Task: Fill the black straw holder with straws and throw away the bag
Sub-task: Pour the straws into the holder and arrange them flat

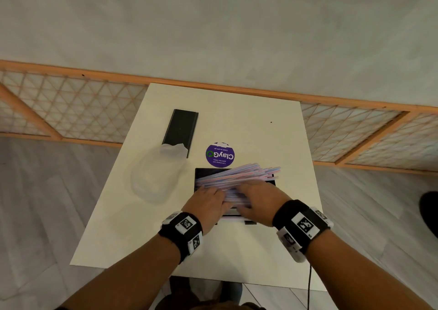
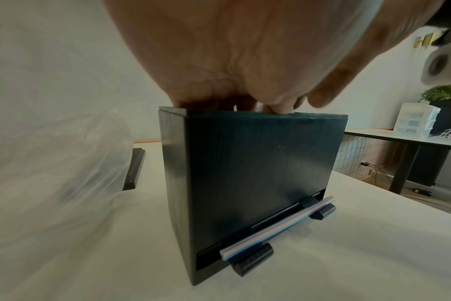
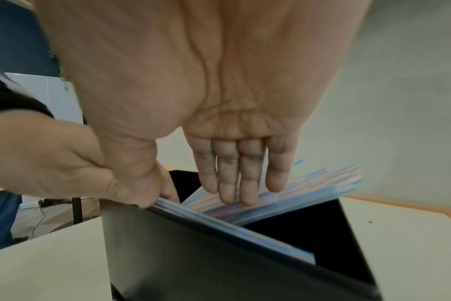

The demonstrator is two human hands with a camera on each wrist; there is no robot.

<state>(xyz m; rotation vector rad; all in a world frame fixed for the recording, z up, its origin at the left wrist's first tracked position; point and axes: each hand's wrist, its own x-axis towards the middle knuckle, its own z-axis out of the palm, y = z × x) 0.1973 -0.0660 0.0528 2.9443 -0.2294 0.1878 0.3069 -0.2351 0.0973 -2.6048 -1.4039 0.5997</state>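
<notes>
Head view shows a white table [image 1: 248,120] with the black straw holder [image 1: 201,174] standing open near its front edge, and a fanned bundle of straws [image 1: 246,172] lying slantwise across the opening, their far ends poking past the right wall. The right hand [image 1: 258,197] lies flat on the bundle, fingers [image 3: 229,173] straight, pressing down. The left hand [image 1: 207,199] sits at the near left corner; its fingers seem to pinch the straw ends against the rim, though the wrist view hides the tips. One straw [image 2: 276,226] already rests in the dispenser slot at the base. The empty clear bag [image 1: 156,179] lies left of the holder, partly over the black lid [image 1: 181,132]; a purple sticker [image 1: 220,155] sits behind.

Straws are light, slick and springy, and they look prone to rolling and splaying. They should be squared with flat palms at both ends and not squeezed mid-length. The bag is limp film, and it is best scrunched up from its middle.
</notes>
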